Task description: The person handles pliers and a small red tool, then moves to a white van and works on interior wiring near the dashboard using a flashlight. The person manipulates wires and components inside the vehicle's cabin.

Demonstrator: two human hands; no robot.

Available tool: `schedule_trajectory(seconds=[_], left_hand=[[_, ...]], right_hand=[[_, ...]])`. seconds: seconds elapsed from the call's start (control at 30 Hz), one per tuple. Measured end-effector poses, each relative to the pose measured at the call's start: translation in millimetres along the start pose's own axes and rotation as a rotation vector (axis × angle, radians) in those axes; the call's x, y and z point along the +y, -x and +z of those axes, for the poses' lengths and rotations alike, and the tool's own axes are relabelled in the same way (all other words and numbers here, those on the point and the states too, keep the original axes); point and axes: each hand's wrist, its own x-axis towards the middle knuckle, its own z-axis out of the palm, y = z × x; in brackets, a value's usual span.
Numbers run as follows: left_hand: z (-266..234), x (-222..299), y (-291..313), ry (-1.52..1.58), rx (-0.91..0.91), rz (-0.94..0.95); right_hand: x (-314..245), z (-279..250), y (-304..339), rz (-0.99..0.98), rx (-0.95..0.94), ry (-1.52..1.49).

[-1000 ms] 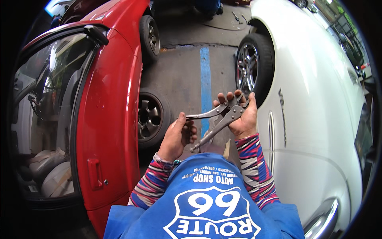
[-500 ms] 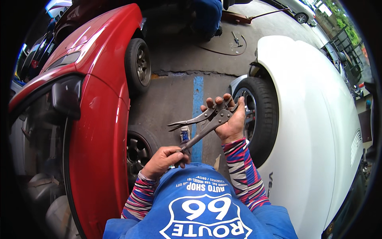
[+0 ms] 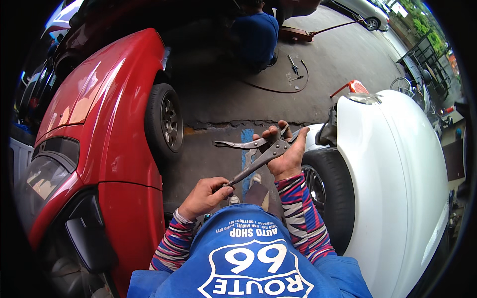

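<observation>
While we look down past our blue shirt [image 3: 248, 258], both hands are up in front of us with a pair of metal locking pliers [image 3: 258, 154] spread between them. Our right hand [image 3: 283, 154] sits at the head end of the tool, fingers curled tight around the pivot and the upper handle, thumb pointing up on the far side. That hand is closed firmly on the metal. One long handle juts out to the left from the fist, free in the air, its tip pointing toward the red car [image 3: 99, 139]. The other handle slants down and to the left, and that is where our left hand [image 3: 203, 196] comes in: it is closed into a loose fist, thumb and fingers pinching the very end of that lower handle. So the pliers run on a diagonal, upper right to lower left, held at both ends, handles splayed wide apart. The jaw end is hidden behind our right fingers, so we cannot tell how it stands.

Striped sleeves [image 3: 298, 218] cover both forearms. Below the tool lies grey concrete floor [image 3: 213, 114] with a blue painted stripe [image 3: 247, 149] running away from us. On our left stands the red car, its front wheel [image 3: 166, 121] close by. On our right the white car [image 3: 397, 174] fills the side, its dark tyre [image 3: 333, 193] just beside our right forearm. Farther off, a person in blue [image 3: 256, 32] crouches on the floor, well apart from us.
</observation>
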Motion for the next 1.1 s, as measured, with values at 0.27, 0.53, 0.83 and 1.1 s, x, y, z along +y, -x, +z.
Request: schedule_trajectory(seconds=[0.27, 0.53, 0.83, 1.1], left_hand=[[-142.4, 23.6, -215.5, 0.004, 0.193, 0.095], [-305.3, 111.6, -348.1, -0.087, 0.507, 0.149], [-519.2, 135.9, -498.6, 0.626, 0.454, 0.214], [-812.5, 217.6, -609.4, -0.251, 0.912, 0.376]], right_hand=[[7.2, 97.6, -272.5, 0.072, -0.097, 0.006], [49.9, 299.8, -495.3, 0.337, -0.27, 0.139], [158.8, 478.8, -730.9, 0.512, -0.476, 0.206], [268.4, 688.3, -922.6, 0.457, -0.441, 0.199]])
